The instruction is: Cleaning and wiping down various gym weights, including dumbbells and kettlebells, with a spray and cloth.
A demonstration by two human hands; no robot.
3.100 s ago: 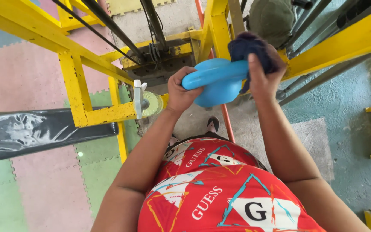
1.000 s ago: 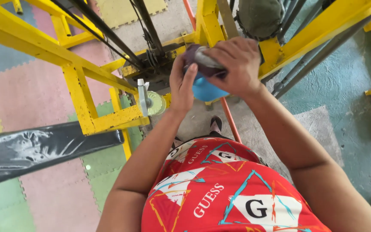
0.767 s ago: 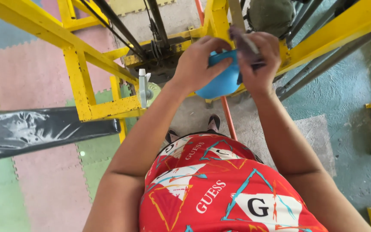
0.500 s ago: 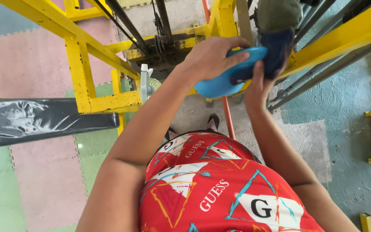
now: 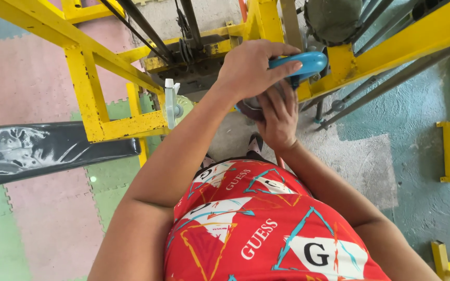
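A blue dumbbell (image 5: 308,63) is held up in front of my chest, near the yellow steel frame (image 5: 95,104) of a gym machine. My left hand (image 5: 248,67) grips it from above, fingers curled over its blue end. My right hand (image 5: 278,119) presses against its underside with a dark cloth (image 5: 251,106) bunched between palm and dumbbell. Most of the dumbbell is hidden by the two hands.
A black padded bench (image 5: 42,151) juts in from the left. Cables and a pulley (image 5: 188,41) run through the frame, and a dark green round weight (image 5: 334,18) sits top right. Coloured foam mats (image 5: 37,208) cover the floor on the left, painted concrete (image 5: 407,135) on the right.
The dumbbell has been turned between my hands. My left hand moved from its side to on top, and my right hand with the cloth went from the top to underneath.
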